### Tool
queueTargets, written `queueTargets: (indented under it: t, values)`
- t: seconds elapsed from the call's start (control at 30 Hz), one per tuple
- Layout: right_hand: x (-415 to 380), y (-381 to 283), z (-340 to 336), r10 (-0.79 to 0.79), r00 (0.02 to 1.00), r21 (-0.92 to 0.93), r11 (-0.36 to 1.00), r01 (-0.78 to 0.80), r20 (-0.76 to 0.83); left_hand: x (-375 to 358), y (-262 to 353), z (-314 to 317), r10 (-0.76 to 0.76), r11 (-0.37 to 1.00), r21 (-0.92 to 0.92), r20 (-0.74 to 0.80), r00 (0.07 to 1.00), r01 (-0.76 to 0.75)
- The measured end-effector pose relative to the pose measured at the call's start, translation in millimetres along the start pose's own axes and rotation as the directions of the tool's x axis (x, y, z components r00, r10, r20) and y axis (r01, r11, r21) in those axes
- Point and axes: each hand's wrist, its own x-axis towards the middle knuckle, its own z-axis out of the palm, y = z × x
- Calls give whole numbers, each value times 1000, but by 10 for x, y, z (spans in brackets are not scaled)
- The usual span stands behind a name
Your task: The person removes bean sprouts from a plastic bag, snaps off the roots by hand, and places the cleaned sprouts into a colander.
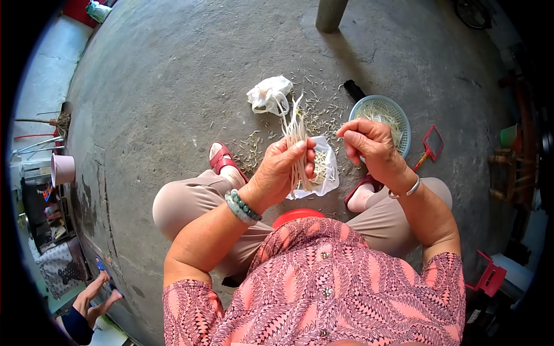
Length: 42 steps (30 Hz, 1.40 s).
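My left hand (284, 167) is wrapped round a bunch of long, pale bean sprouts (296, 128), held upright above the floor. To its right, my right hand (372, 147) is raised with the fingers curled and the thumb bent in near the index finger. Anything between those fingertips is too small to make out. Beneath the hands, an opened white plastic bag (330, 183) holds more pale sprout pieces. A round light-blue basket (405, 128) with sprouts in it stands just beyond my right hand, which overlaps its near edge.
A crumpled white bag (270, 94) lies ahead, with sprout scraps (323, 115) scattered over the concrete floor. Near the basket are a black object (354, 90) and a red fly swatter (431, 144). A post (330, 16) stands farther off. Another person's legs (95, 297) show at lower left.
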Motion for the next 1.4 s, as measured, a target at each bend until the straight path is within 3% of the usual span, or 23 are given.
queueTargets:
  t: [0.13,0.47,0.6,0.67,0.8,1.0,1.07,1.2,1.27,1.4]
  values:
    - [45,45,-14,101,993,16,995,-102,67,-43,-24,8,-49,996,74,-9,999,49]
    - [105,73,117,74,977,-78,995,-59,201,-54,-59,16,-64,979,198,66,996,50]
    - [76,105,199,-54,984,-305,947,104,167,-23,-86,-31,-70,926,374,29,997,54]
    - [67,176,245,-293,939,-445,828,343,179,-20,-146,-84,-55,926,377,78,995,21]
    - [35,161,298,-366,909,-546,729,412,198,2,-176,-55,-34,953,303,41,999,20]
    - [-5,136,295,-142,984,-421,890,175,110,-4,-137,-12,-25,937,350,-8,1000,26]
    - [-30,106,304,-186,979,-452,868,205,87,3,-156,-69,19,930,366,59,998,-39]
    - [-1,161,261,-135,988,-410,899,155,78,-7,-143,14,40,954,299,-100,994,-8]
    - [5,180,279,-82,991,-311,944,112,107,4,-122,30,84,953,298,-89,992,-54]
    - [57,225,250,-84,983,-323,937,134,161,-38,-48,18,82,935,341,45,996,-93]
